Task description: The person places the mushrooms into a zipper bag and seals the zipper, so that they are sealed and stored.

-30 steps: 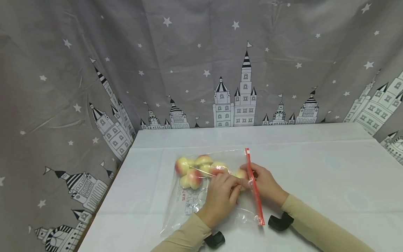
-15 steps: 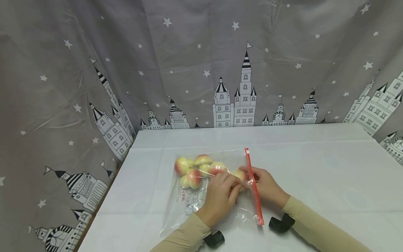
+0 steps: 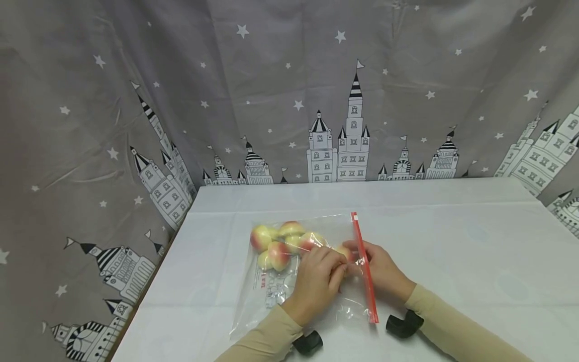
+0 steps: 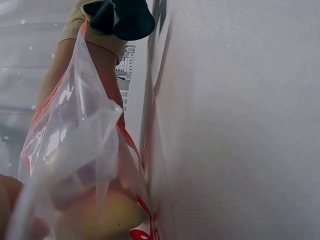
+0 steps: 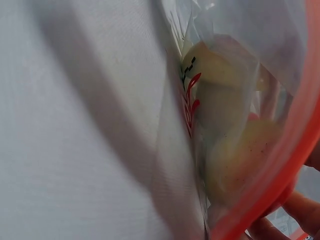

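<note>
A clear zip bag (image 3: 253, 314) with a red zip edge (image 3: 368, 284) lies on the table, several yellow-and-red fruits (image 3: 279, 255) inside near its far left part. My left hand (image 3: 316, 281) lies over the bag, pinching the film near its mouth. My right hand (image 3: 382, 266) reaches past the red edge and holds one yellow-and-red fruit (image 3: 345, 251) just inside the mouth. In the right wrist view, the fingers (image 5: 302, 212) touch this fruit (image 5: 242, 160), partly covered by the red edge. The left wrist view shows a fruit (image 4: 107, 215) through the film.
The bag rests on a white-covered table (image 3: 466, 251). A grey curtain (image 3: 271, 65) printed with castles and stars hangs behind and to the left. Black wrist mounts (image 3: 404, 323) sit under both forearms, close to the tabletop.
My right hand and the fruit in it have shifted very slightly left, farther into the bag. The left hand and the other fruits stay in place.
</note>
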### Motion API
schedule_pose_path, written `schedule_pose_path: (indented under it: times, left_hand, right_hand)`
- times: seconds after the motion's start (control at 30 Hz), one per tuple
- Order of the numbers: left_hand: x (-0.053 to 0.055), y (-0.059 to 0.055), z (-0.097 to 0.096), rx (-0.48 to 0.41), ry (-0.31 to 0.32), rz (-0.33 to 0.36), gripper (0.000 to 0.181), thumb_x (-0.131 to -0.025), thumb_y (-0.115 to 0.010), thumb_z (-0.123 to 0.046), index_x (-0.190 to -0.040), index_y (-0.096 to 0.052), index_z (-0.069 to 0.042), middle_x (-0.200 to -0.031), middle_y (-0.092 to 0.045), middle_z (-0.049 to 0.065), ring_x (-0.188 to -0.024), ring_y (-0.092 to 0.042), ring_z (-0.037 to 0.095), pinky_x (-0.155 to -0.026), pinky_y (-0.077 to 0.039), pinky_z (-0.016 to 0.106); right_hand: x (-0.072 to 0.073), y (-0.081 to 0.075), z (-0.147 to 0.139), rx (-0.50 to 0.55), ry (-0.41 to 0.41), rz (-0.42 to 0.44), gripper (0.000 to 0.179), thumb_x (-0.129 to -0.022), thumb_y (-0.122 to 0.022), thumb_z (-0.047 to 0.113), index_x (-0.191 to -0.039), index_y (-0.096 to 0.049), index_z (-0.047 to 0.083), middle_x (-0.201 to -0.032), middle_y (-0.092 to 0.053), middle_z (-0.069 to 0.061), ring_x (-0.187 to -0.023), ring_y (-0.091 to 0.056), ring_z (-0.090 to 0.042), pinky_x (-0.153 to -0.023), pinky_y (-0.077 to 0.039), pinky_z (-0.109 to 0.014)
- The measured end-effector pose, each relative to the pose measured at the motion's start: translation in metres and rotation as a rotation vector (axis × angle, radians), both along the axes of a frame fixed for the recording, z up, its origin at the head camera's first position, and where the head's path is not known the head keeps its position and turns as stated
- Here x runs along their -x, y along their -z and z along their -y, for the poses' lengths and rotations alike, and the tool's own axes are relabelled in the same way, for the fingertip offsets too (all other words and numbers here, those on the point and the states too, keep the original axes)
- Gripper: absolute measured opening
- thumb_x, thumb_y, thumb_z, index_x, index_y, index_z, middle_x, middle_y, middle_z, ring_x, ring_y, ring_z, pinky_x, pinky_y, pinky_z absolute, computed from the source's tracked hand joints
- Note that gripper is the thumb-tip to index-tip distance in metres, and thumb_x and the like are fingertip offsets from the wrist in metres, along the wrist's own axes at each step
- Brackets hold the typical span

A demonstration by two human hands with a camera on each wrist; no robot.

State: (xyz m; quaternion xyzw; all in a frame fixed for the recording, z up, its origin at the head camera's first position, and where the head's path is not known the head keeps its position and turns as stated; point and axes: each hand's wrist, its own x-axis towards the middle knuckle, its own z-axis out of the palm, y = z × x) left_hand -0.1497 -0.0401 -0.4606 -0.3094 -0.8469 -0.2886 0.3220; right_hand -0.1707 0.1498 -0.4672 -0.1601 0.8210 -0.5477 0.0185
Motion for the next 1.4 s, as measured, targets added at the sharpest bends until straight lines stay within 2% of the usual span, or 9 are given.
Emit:
schedule_pose_path:
  times: [0.17, 0.43, 1.03, 1.4]
  left_hand:
    - [-0.0003, -0.0005, 0.0001, 0.003, 0.000, 0.005, 0.007, -0.086, -0.076, -0.017, -0.089, -0.069, -0.018, -0.086, -0.066, -0.006, -0.083, -0.059, 0.012, -0.078, -0.047, 0.028]
    - [-0.0007, -0.0017, 0.0004, 0.008, 0.000, 0.012, 0.007, -0.087, -0.075, -0.016, -0.091, -0.070, -0.019, -0.088, -0.067, -0.007, -0.086, -0.061, 0.011, -0.080, -0.048, 0.028]
    - [-0.0003, -0.0024, -0.0006, 0.005, -0.001, 0.004, 0.007, -0.087, -0.074, -0.015, -0.092, -0.071, -0.020, -0.091, -0.069, -0.007, -0.089, -0.063, 0.010, -0.080, -0.048, 0.028]
    - [-0.0015, -0.0043, 0.0001, 0.016, 0.002, 0.033, 0.007, -0.090, -0.072, -0.016, -0.095, -0.071, -0.022, -0.091, -0.068, -0.009, -0.089, -0.062, 0.010, -0.080, -0.048, 0.028]
  right_hand:
    - [-0.0010, 0.0007, 0.0009, -0.013, -0.003, -0.013, 0.048, -0.086, -0.078, 0.014, -0.128, -0.063, -0.005, -0.111, -0.074, -0.019, -0.094, -0.070, -0.015, -0.072, -0.052, -0.022]
    - [-0.0023, 0.0027, 0.0025, -0.025, -0.005, -0.026, 0.046, -0.085, -0.078, 0.013, -0.125, -0.064, -0.005, -0.111, -0.073, -0.019, -0.091, -0.069, -0.009, -0.071, -0.053, -0.022]
    - [-0.0068, 0.0042, 0.0050, 0.019, -0.029, -0.036, 0.045, -0.084, -0.079, 0.011, -0.123, -0.064, -0.005, -0.108, -0.072, -0.019, -0.087, -0.066, 0.000, -0.074, -0.054, -0.022]
    - [-0.0062, 0.0065, 0.0051, 0.040, -0.033, -0.028, 0.045, -0.084, -0.078, 0.009, -0.123, -0.064, -0.006, -0.113, -0.071, -0.023, -0.086, -0.068, 0.001, -0.076, -0.056, -0.023]
